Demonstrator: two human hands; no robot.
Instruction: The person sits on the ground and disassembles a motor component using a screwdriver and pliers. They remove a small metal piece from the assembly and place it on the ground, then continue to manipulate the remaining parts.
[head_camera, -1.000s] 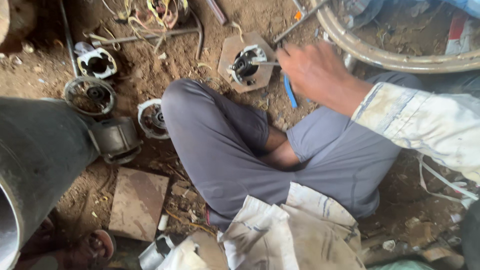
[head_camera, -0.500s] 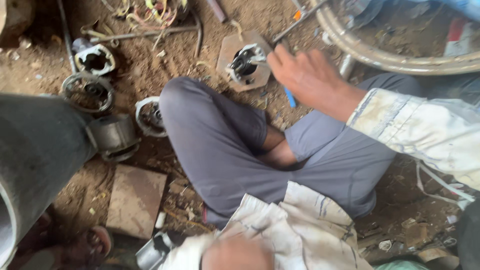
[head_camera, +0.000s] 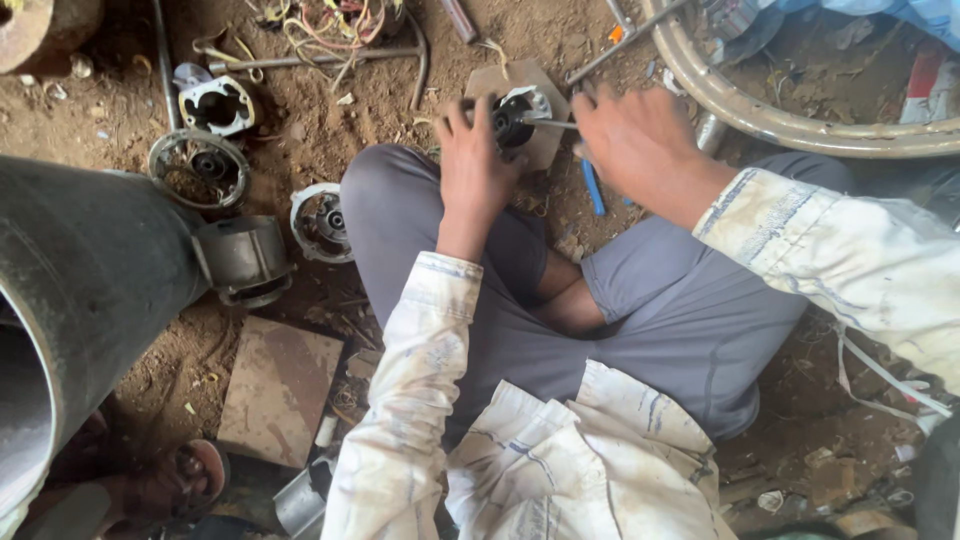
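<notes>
- Dirt floor (head_camera: 400, 110) strewn with metal parts; a dark pipe (head_camera: 80, 290) fills the left edge.
- Round housings (head_camera: 200, 165) and a cylinder (head_camera: 245, 260) lie left of the knee (head_camera: 385, 200), well apart from the hands.
- Left hand (head_camera: 475, 165): fingers curled onto the motor part (head_camera: 515, 115), which sits on a board (head_camera: 545, 150) ahead of the knee.
- Right hand (head_camera: 635, 140): fingers clamped on a thin tool (head_camera: 550, 124) touching that part.
- Metal rim (head_camera: 800, 125) curves behind, right.

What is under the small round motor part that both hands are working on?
The motor part rests on a flat brownish board lying on the dirt. The left hand and the part cover most of the board; beneath it is hidden.
</notes>
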